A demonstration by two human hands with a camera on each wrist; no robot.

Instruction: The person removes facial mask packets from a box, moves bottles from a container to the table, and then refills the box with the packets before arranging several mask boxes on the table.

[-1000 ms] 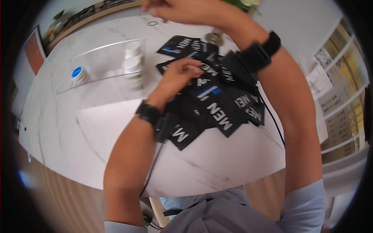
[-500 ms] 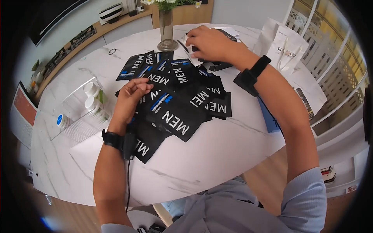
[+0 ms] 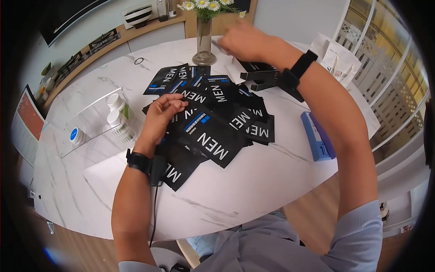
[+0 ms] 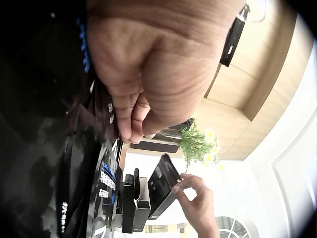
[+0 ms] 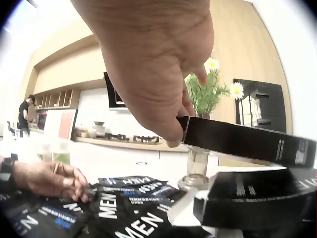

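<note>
From where I stand, the right hand (image 3: 242,41) is out at the upper middle of the head view, past the near boxes. The right wrist view shows its thumb and fingers pinching one end of a flat black box (image 5: 247,141), which sits right of centre, slightly tilted, above another black box (image 5: 247,204). In the left wrist view the held box is at lower middle, gripped near its edge.

The left hand (image 3: 164,114) is over the left part of a spread of black packets (image 3: 213,144) in the middle of the head view. Its fingers are bent in towards the thumb, touching or nearly touching the top packets; whether they nip one, I cannot tell.

I'd judge the box light and fairly stiff, thin card that would dent under a hard squeeze; its narrow sides near an end look the best hold. The packets look thin, floppy and slick, apt to slide over one another, so a pinch at a free edge or corner should suit them.

A glass vase (image 3: 205,41) of flowers stands at top centre, near the right hand, and would be fragile if knocked. White bottles (image 3: 118,121) are at left, a blue box (image 3: 316,141) at right.
</note>
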